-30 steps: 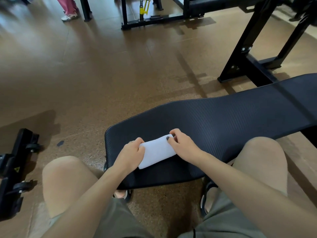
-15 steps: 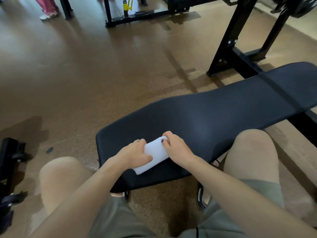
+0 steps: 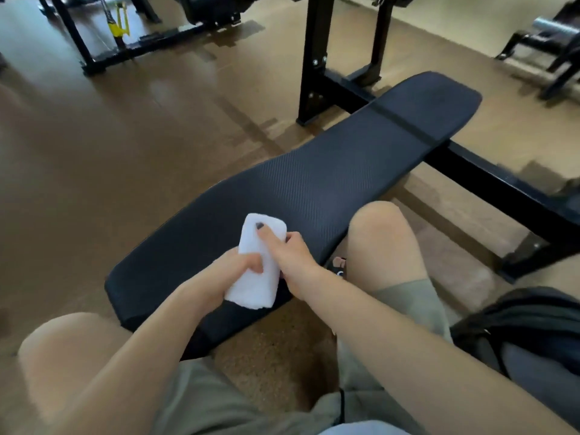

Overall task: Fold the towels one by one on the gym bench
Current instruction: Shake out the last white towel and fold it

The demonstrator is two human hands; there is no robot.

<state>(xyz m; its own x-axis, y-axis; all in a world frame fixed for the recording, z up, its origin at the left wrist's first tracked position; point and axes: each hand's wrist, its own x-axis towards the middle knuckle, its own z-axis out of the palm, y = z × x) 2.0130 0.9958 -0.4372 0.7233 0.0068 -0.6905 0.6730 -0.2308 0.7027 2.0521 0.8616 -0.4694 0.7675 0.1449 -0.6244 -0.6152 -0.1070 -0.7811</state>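
Observation:
A small white towel [image 3: 255, 279], folded into a thick narrow bundle, lies lengthwise at the near end of the black padded gym bench [image 3: 329, 189]. My left hand [image 3: 233, 271] grips the towel's left side with curled fingers. My right hand [image 3: 290, 257] holds its right side, with the thumb laid on top of the towel. Both hands touch the towel at once. My bare knees sit on either side of the bench end.
A black steel rack upright [image 3: 314, 58] stands behind the bench, and its base bar [image 3: 502, 186] runs to the right. A dark bag [image 3: 533, 324] lies by my right leg. More black gym frames [image 3: 125, 51] stand at the back on the brown floor.
The towel has turned from lying crosswise to pointing away from me, and my hands have closed in on it. The view has swung right, showing the bench's far end and the bag.

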